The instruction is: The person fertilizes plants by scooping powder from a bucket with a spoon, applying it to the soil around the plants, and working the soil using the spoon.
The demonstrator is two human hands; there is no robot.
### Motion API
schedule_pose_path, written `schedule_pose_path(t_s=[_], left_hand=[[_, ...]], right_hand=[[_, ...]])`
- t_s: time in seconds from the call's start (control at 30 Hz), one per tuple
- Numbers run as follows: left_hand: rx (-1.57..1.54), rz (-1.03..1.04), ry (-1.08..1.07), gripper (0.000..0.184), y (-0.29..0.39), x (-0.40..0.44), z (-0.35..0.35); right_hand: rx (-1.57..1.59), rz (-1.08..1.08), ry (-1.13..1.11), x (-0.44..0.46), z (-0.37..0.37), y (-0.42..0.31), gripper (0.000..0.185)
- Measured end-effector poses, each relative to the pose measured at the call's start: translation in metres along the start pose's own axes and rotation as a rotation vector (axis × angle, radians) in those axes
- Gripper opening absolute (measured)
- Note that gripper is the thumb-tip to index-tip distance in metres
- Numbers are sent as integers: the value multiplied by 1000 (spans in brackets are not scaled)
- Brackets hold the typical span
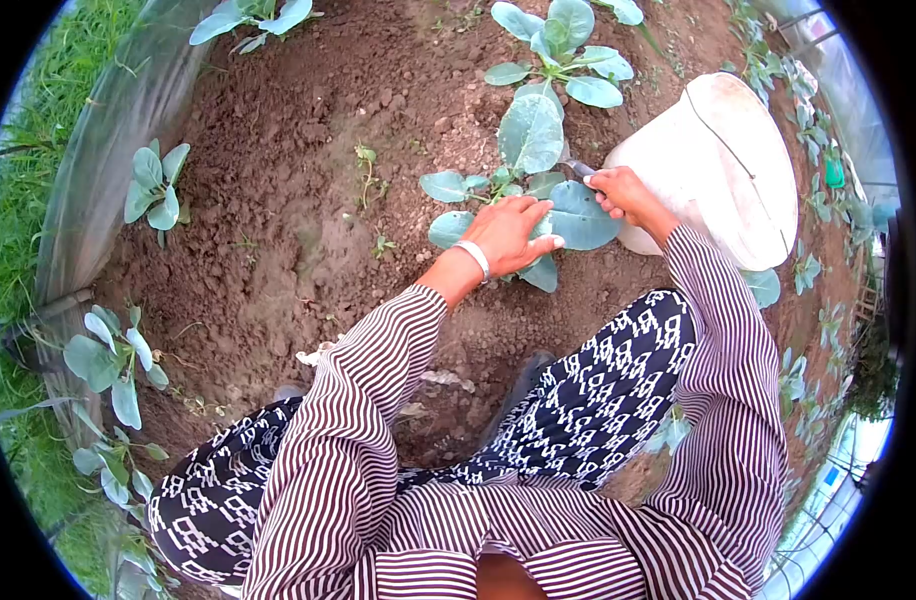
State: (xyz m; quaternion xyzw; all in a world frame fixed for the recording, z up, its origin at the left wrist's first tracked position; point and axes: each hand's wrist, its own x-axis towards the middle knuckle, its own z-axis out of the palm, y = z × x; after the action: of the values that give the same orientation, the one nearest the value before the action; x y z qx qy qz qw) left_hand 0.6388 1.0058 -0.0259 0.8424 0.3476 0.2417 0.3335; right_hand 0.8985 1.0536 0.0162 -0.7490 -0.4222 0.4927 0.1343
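Observation:
A broad-leaved green plant (531, 133) grows from brown soil in the upper middle of the head view. My left hand (508, 235), with a white band at the wrist, lies over its lower leaves, fingers apart. What is under the palm is hidden. To the right, my right hand (623, 194) is closed round the dark handle of a small tool (578, 168), whose tip points up and left toward the plant. A large blue-green leaf (583, 216) spreads between the two hands.
A white bucket (723, 165) with a wire handle lies tilted just right of my right hand. Similar plants stand at the top (563, 60) and along the left (156, 185). Plastic sheeting (118, 130) borders grass on the left. My knees are below.

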Motion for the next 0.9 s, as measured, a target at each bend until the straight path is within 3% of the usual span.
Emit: schedule_pose_path(t_s=[0.27,0.4,0.57,0.7,0.83,0.9], left_hand=[[-19,-39,-19,63,0,1,-6],[44,-214,151,70,13,-6,-13],[48,-368,129,80,37,-17,11],[57,-294,148,83,44,-33,15],[262,-71,119,84,23,-62,-20],[352,76,-75,81,16,-95,-57]], right_hand=[[38,13,0,3,-4,6,29],[78,-9,-49,-2,-9,7,28],[93,-78,-120,-3,5,-29,29],[152,-193,-261,-13,29,-65,44],[117,-243,-383,-42,52,-91,44],[75,-236,-439,-58,61,-98,43]])
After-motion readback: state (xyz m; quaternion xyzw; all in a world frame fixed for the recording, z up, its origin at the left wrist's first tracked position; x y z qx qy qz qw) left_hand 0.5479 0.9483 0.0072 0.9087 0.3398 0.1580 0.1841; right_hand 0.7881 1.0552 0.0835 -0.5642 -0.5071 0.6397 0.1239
